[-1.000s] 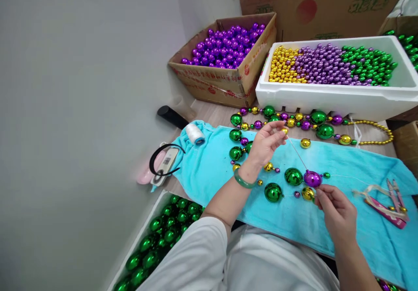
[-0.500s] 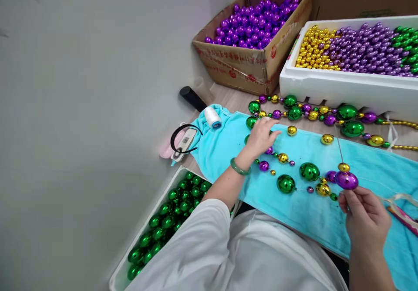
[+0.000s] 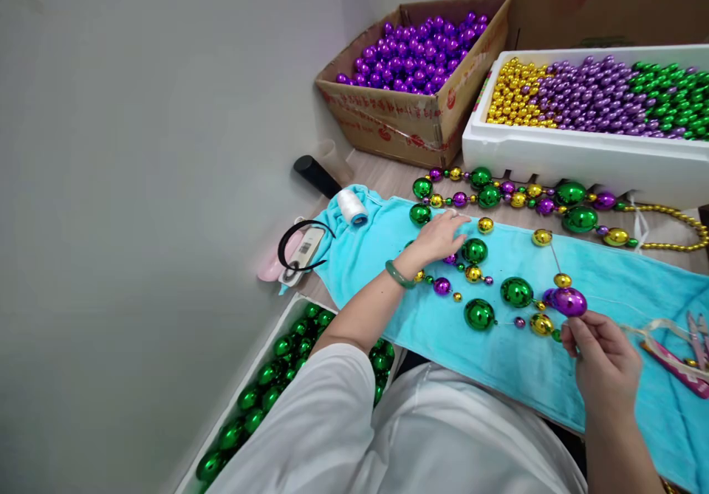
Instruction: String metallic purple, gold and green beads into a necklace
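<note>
— Pale grey wall was seen to the left, and a wooden table (image 3: 382, 180) was spread with a turquoise towel (image 3: 620, 276). What was being handled?

— A large purple bead (image 3: 569, 301) was pinched between the thumb and fingers of the right hand (image 3: 606, 365), closed on it just above the towel. A small gold bead (image 3: 563, 280) was seated directly on top of it, and a thin needle (image 3: 552, 259) was seen rising from there.

— And the other hand?

— The left hand (image 3: 440, 237) was laid palm down on the towel, fingers loosely spread, nothing gripped. A green bead (image 3: 475, 250) was touched at the fingertips. A green bangle (image 3: 399, 275) was worn at that wrist.

— What else was noted?

— A cardboard box (image 3: 410, 121) of purple balls and a white foam box (image 3: 576, 158) of gold, purple and green beads were set at the back. Finished strands (image 3: 521, 197) were laid in front of them. A spool of white thread (image 3: 352, 206) was rested at the towel's corner, and a tray of green balls (image 3: 266, 390) was placed lower, beside the person.
</note>
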The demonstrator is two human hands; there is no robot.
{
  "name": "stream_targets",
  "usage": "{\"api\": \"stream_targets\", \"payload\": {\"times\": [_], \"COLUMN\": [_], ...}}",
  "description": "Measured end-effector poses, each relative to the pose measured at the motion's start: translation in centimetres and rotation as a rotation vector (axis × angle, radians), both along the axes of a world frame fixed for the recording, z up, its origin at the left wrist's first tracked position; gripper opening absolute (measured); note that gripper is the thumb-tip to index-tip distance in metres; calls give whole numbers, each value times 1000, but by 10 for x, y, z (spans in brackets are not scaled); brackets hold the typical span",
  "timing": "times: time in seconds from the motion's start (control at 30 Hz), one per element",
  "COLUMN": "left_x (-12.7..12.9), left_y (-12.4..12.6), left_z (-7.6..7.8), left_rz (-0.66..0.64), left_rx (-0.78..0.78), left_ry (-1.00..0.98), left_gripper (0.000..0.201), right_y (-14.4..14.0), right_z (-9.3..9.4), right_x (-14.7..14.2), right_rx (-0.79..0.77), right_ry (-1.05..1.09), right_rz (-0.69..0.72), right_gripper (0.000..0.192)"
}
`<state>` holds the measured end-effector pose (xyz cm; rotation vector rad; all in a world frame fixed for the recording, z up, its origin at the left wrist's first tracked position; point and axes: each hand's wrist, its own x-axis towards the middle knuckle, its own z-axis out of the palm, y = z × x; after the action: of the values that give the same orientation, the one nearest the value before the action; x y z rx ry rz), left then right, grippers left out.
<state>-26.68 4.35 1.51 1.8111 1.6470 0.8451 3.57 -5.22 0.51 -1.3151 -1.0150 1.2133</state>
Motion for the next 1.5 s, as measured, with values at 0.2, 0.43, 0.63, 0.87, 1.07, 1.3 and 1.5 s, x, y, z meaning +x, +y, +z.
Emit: {"api": "stream_targets", "payload": {"times": [0.2, 0.43, 0.63, 0.87, 1.07, 1.3, 1.5], "left_x": [32, 61, 67, 64, 71, 75, 79], "left_y": [5, 3, 6, 1, -4, -9, -9], "left_z": [0, -12, -8, 21, 35, 39, 36], "left_rz": [-200, -495, -199, 231, 248, 229, 275], "left_rx": [1, -173, -184, -512, -551, -531, -487], "left_ry": [-36, -41, -439, -1658, -1851, -1825, -1765], "left_gripper": [32, 52, 53, 28, 42, 43, 40], "right_y": [0, 1, 1, -7, -11, -9, -8], "right_z": [2, 2, 2, -8, -15, -17, -10], "right_x": [0, 1, 2, -2, -10, -8, -9], "right_rx": [23, 5, 19, 19, 25, 25, 23], "right_ry": [-26, -32, -30, -79, -136, -181, -188], "right_rz": [18, 13, 25, 160, 218, 216, 185], "right_gripper": [19, 18, 17, 17, 19, 20, 18]}}
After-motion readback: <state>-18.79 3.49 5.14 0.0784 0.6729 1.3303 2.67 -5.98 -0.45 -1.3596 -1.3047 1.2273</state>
